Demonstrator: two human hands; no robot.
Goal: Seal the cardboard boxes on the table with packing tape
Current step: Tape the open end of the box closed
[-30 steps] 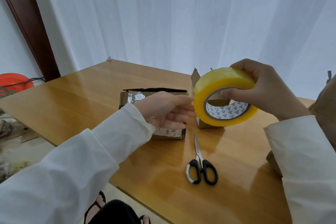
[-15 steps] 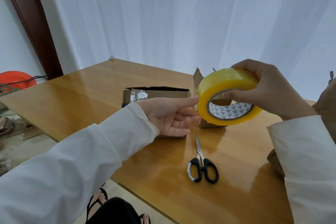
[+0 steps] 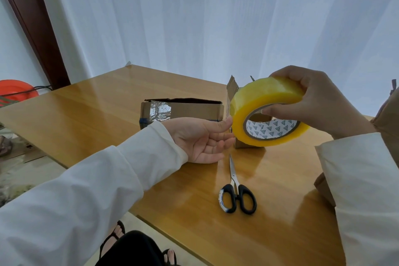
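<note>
Nearest you, the scissors lie unmoved on the counter. Your left hand has turned palm-up, fingers relaxed, thumb now touching the tape roll clamped in your right hand at 2 o'clock. Behind, two boxes sit at 12 o'clock.

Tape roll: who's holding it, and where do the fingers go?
The right hand grips the tape roll, fingers over its outer rim and thumb inside the core. The left hand only touches its edge with straight fingertips.
</note>
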